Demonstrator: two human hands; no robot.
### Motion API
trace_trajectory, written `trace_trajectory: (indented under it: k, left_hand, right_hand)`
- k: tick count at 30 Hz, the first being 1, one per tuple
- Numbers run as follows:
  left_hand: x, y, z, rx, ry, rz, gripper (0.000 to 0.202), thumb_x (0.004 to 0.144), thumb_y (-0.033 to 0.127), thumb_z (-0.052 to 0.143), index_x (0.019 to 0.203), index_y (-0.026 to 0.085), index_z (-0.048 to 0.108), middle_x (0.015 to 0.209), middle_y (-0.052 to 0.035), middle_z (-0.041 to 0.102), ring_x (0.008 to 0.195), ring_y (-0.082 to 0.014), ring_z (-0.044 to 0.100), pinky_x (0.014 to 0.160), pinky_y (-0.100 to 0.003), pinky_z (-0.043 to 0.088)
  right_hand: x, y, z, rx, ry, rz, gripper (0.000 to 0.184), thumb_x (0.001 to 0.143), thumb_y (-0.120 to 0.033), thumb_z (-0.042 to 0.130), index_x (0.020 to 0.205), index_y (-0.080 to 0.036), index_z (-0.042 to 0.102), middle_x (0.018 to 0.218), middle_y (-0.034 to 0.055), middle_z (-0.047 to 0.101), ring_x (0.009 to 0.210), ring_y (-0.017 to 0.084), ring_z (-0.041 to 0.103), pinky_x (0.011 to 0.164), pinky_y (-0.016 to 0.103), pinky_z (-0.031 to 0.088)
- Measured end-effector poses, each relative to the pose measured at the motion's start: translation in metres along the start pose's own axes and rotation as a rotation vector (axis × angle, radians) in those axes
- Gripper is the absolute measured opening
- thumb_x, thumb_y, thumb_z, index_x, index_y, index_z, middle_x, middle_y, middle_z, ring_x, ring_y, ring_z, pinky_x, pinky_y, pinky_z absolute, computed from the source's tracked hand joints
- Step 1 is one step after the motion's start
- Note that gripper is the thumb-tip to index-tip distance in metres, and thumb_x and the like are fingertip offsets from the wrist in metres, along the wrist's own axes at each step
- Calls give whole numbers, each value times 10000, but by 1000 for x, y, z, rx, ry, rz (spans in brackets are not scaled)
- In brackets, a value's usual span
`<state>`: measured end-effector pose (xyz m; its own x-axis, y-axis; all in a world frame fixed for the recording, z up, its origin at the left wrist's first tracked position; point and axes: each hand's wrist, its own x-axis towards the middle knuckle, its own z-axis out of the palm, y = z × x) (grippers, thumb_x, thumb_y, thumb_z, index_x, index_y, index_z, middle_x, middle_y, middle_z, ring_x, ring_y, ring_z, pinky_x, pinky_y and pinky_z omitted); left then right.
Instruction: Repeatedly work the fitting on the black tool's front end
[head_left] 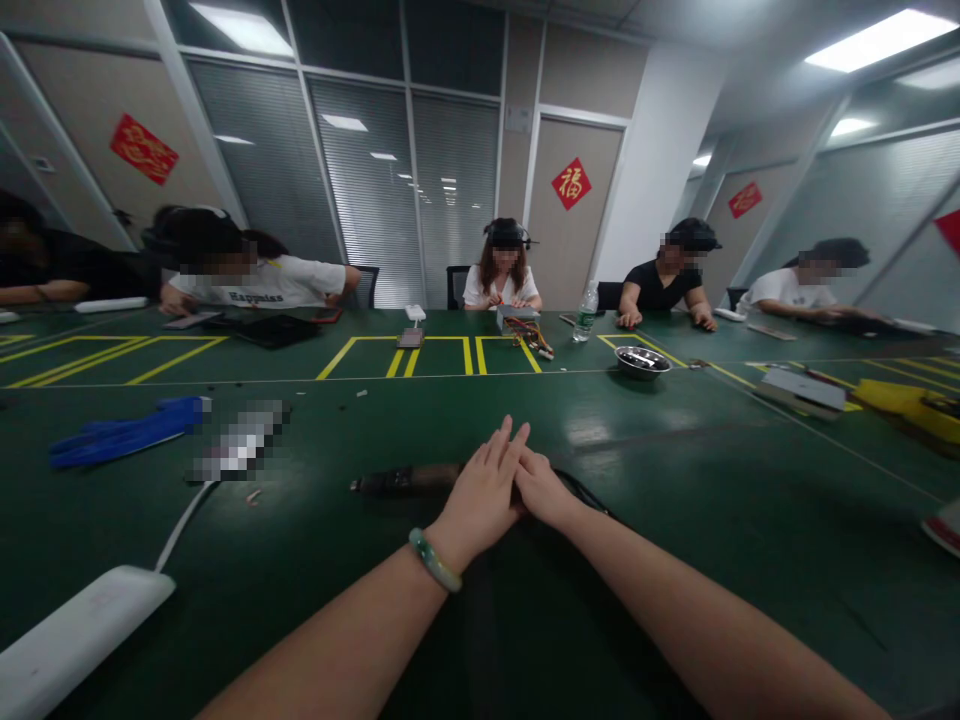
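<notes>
My left hand lies flat with its fingers stretched out, resting over the fingers of my right hand in the middle of the green table. A green bead bracelet sits on my left wrist. Under and just beyond both hands lies a dark, long object, partly hidden by them. My right hand's fingers are mostly covered by the left hand, so I cannot see whether they are open or closed.
A white power strip with its cable lies at near left, blue gloves farther left. A metal bowl, a water bottle and a yellow device stand beyond. Several people sit along the far side.
</notes>
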<state>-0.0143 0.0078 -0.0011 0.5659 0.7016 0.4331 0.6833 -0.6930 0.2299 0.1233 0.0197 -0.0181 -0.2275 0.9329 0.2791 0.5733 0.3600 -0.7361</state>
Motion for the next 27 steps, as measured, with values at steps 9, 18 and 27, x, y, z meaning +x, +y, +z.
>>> trace_trajectory:
  k: [9, 18, 27]
  left_hand:
    - [5, -11, -9, 62, -113, -22, 433, 891, 323, 555, 1304, 243, 448, 1247, -65, 558, 1122, -224, 542, 948, -370, 418]
    - [5, 1, -23, 95, -197, -1, 239, 878, 316, 533, 1102, 243, 570, 1062, -42, 605, 971, -215, 575, 854, -347, 436]
    - [6, -1, -38, 17, -310, 74, 201, 809, 310, 568, 1005, 267, 580, 972, -2, 612, 865, -189, 587, 758, -303, 444]
  right_hand:
    - [-45, 1, -94, -589, -133, 143, 216, 754, -344, 708, 938, -233, 688, 962, 63, 580, 904, 230, 554, 804, 358, 428]
    - [-42, 2, -79, -621, -26, 226, 75, 825, -252, 606, 848, -226, 673, 841, 41, 649, 779, 199, 589, 693, 307, 409]
    - [-32, 7, -88, -325, 207, 116, 90, 826, -225, 583, 877, -216, 657, 879, 12, 645, 792, 153, 586, 689, 266, 427]
